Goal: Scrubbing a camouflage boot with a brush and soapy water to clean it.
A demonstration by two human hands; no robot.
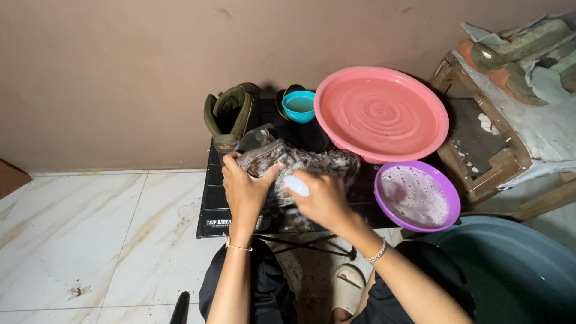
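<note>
**Scrubbing a soapy shoe on the folding table**

The left hand clamps the sudsy shoe at its near end, fingers closed over it, pinning it to the black table. The right hand is curled around a pale brush, pressed on the shoe just beside the left. This looks like mid-scrub. The next stroke calls for a firm hold and fresh suds from the purple bowl right of the right hand. A green boot stands beyond the left hand.
</note>
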